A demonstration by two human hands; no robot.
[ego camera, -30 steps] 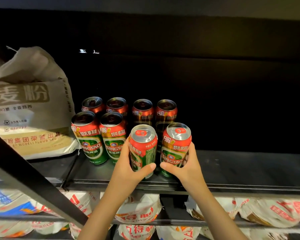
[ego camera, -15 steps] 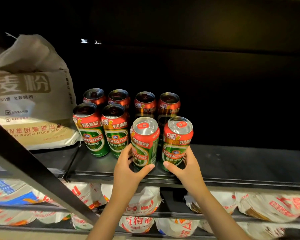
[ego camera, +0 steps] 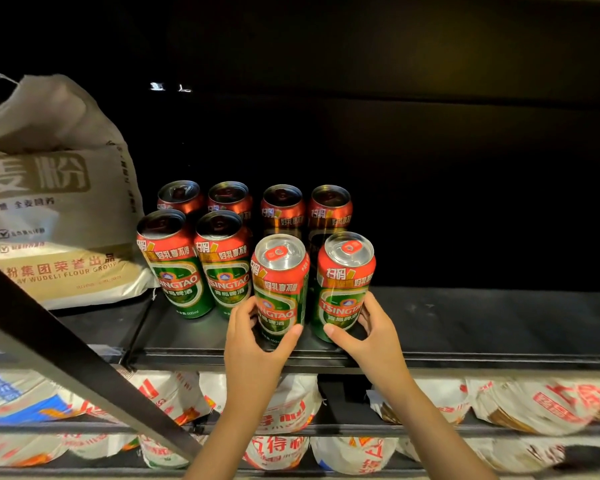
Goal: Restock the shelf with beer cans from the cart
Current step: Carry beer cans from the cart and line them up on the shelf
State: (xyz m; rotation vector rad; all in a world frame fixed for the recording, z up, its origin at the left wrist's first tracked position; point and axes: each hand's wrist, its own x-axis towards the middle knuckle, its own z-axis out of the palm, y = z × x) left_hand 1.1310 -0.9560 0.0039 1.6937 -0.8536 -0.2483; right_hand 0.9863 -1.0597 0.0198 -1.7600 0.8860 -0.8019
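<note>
Two red-and-green Tsingtao beer cans stand upright near the front edge of the dark shelf (ego camera: 465, 327). My left hand (ego camera: 253, 334) grips the lower part of the left can (ego camera: 280, 285). My right hand (ego camera: 371, 332) grips the base of the right can (ego camera: 343, 285). Both cans appear to rest on the shelf. Behind and to the left stand several more of the same cans (ego camera: 174, 265) in two rows. The cart is out of view.
A large beige flour sack (ego camera: 52, 209) leans at the left of the shelf, touching the can group. A black diagonal bar (ego camera: 66, 351) crosses the lower left. Bagged goods (ego camera: 534, 403) fill the shelves below. The shelf stretches dark to the right of the cans.
Both hands have slid lower on the two front cans. The cans sit slightly deeper on the shelf, upright side by side, and the view has tilted upward a little.
</note>
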